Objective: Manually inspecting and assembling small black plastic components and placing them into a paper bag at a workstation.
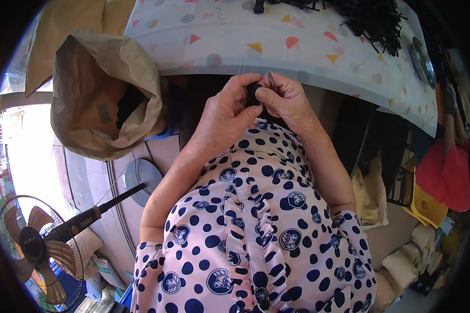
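My left hand [225,116] and my right hand [289,103] meet just in front of the table's near edge. Between the fingers of both is a small black part [253,94], rounded and dark; its exact kind is too small to tell. The left hand's thumb and fingers curl round it from one side. My right thumb presses toward it from the other, and a thin greyish strip [270,80] sticks up between the right thumb and forefinger. Farther off, a heap of black plastic parts [373,23] lies on the patterned tablecloth [230,47].
An open brown paper bag [107,141] with something black inside stands at the left. A round metal dish [422,62] sits at the table's right edge. Lower left is a standing fan [34,245]. Another person's red garment [446,169] shows at right, near a yellow chair [427,201].
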The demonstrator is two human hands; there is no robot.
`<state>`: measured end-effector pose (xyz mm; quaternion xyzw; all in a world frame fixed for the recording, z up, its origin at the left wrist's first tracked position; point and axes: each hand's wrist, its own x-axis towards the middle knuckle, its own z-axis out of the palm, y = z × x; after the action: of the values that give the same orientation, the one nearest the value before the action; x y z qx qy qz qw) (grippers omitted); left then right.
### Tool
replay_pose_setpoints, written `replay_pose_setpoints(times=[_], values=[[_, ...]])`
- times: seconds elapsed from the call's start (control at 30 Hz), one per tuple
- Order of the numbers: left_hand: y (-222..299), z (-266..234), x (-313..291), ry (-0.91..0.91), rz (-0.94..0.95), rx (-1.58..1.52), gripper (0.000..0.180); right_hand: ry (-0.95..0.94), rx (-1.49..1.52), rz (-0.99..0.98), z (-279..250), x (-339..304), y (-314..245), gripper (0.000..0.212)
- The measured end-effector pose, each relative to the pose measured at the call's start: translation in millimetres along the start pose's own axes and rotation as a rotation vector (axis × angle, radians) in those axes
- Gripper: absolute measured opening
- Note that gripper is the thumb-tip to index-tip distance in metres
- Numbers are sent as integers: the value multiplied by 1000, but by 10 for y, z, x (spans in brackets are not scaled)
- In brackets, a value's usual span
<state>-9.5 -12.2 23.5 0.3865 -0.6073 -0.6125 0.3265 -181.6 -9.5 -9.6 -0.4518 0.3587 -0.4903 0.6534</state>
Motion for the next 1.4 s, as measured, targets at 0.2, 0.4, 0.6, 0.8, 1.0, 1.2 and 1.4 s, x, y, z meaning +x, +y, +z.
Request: replay_pose_setpoints(times=[0.2,0.4,0.6,0.8,1.0,1.2,1.4], values=[[45,-53,16,-3,-20,-20,38,91,-241,-9,192,-118,-144,20],[19,-122,-12,-1,-12,-26,29,0,-467,22,315,-110,-233,21],[-37,-143,-71,135,110,155,26,5,-560,-10,428,-15,-142,17],[23,-309,30,385,337,645,28,77,-559,-185,544,292,-45,17],[144,-1007,-99,789,227,724,25,232,-1051,-210,-163,926,-201,41],[51,-1763,-436,867,69,1210,35,520,-1664,-167,-589,1575,-364,52],[146,-1390,-227,724,287,1145,39,490,-1686,-328,-763,1526,-220,37]])
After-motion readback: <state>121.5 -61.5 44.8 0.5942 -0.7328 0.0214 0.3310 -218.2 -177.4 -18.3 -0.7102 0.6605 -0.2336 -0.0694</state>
